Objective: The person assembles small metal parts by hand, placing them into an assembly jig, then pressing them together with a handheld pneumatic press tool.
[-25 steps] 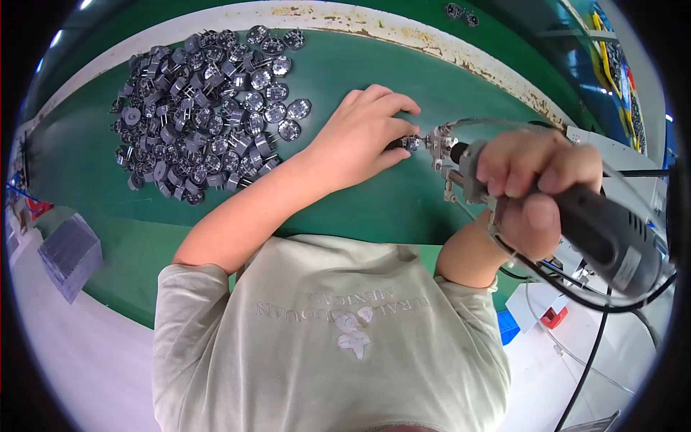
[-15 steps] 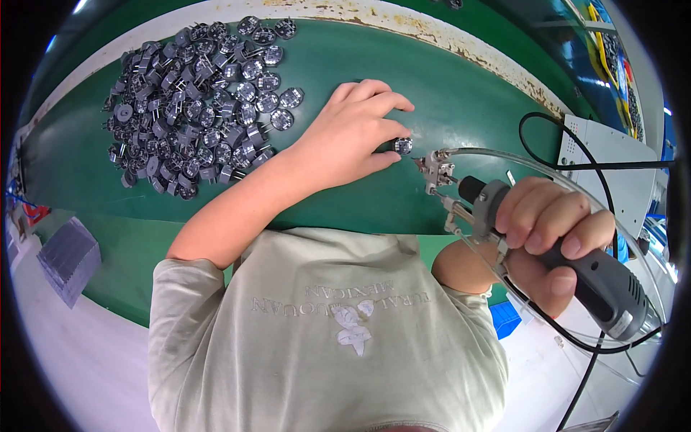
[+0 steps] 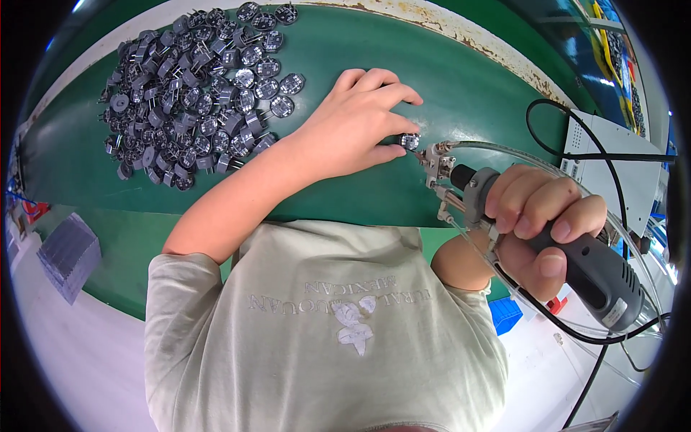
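Note:
My left hand (image 3: 349, 129) reaches across the green table. Its thumb and forefinger close on a small round black component (image 3: 409, 141) with a pale-marked top; the other fingers stretch out above the surface. My right hand (image 3: 541, 219) is wrapped round a grey electric screwdriver (image 3: 589, 272), tilted with its narrow end toward the left. The metal nozzle (image 3: 436, 164) at its front has its tip right beside the component; whether the two touch I cannot tell. A clear tube (image 3: 504, 149) curves away from the nozzle.
A heap of similar black components (image 3: 180, 101), some with pins showing, covers the table's left part. At the right stands a pale metal box (image 3: 612, 155) with a looping black cable (image 3: 534, 108). A rusty white rail (image 3: 461, 32) borders the green table (image 3: 309, 205) at the far side.
The screwdriver in my right hand has moved left, bringing the nozzle tip closer to the component. My left hand keeps its grip on the component. The whole view has shifted slightly.

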`<state>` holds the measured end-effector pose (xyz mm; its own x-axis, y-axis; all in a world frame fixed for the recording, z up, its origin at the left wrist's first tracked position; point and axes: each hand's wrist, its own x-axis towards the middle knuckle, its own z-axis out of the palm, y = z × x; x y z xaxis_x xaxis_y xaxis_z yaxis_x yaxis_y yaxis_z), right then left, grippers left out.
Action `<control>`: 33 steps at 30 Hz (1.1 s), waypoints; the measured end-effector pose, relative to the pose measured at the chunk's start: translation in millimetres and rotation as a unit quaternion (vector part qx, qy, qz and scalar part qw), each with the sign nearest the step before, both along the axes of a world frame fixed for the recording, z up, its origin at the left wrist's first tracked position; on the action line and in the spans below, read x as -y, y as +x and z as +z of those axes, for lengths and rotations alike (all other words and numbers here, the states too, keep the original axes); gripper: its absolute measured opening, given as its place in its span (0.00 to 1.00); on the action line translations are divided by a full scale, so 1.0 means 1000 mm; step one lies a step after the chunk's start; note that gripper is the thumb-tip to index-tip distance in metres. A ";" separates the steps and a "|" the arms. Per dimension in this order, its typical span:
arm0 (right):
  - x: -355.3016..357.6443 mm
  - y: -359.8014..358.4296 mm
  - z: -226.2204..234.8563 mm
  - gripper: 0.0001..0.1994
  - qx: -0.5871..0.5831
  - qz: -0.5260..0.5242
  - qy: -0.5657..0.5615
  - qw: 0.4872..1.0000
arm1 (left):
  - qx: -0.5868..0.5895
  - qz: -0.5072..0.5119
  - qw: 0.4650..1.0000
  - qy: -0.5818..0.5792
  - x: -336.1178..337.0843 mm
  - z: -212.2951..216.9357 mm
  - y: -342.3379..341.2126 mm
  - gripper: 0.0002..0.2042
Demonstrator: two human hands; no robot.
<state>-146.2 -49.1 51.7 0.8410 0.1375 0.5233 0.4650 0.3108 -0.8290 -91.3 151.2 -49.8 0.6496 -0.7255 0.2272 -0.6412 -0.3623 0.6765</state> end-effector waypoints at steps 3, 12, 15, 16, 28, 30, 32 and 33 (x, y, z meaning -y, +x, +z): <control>0.000 -0.001 0.001 0.17 -0.001 -0.001 0.002 1.000 | -0.001 -0.001 1.000 -0.001 0.000 0.000 -0.002 0.14; -0.011 0.005 0.005 0.11 0.004 -0.001 -0.047 0.999 | -0.002 -0.002 1.000 -0.003 0.000 -0.002 0.000 0.14; -0.006 0.007 0.011 0.12 -0.009 0.029 -0.080 0.996 | 0.005 -0.004 1.000 -0.007 0.001 -0.001 0.003 0.14; -0.005 0.008 0.014 0.15 -0.021 0.053 -0.109 0.992 | 0.007 -0.005 1.000 -0.007 0.000 0.000 0.003 0.14; -0.009 -0.017 0.023 0.19 0.075 -0.012 0.049 0.996 | 0.013 -0.022 0.999 0.027 -0.013 0.019 0.003 0.13; 0.005 -0.024 0.029 0.19 0.099 -0.021 0.032 0.994 | 0.068 0.002 0.996 0.060 -0.025 0.035 0.021 0.12; 0.013 -0.032 0.027 0.20 0.101 -0.055 0.032 0.993 | 0.146 0.092 0.980 0.101 -0.035 0.050 0.060 0.12; 0.014 -0.034 0.025 0.20 0.090 -0.069 0.033 0.993 | 0.162 0.127 0.971 0.124 -0.040 0.057 0.091 0.12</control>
<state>-180.1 -63.5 77.1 0.7411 -0.0129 0.6713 0.6462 0.2853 -0.7078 -0.4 190.7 7.5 0.7383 -0.6097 0.2884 -0.6744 -0.6622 0.3266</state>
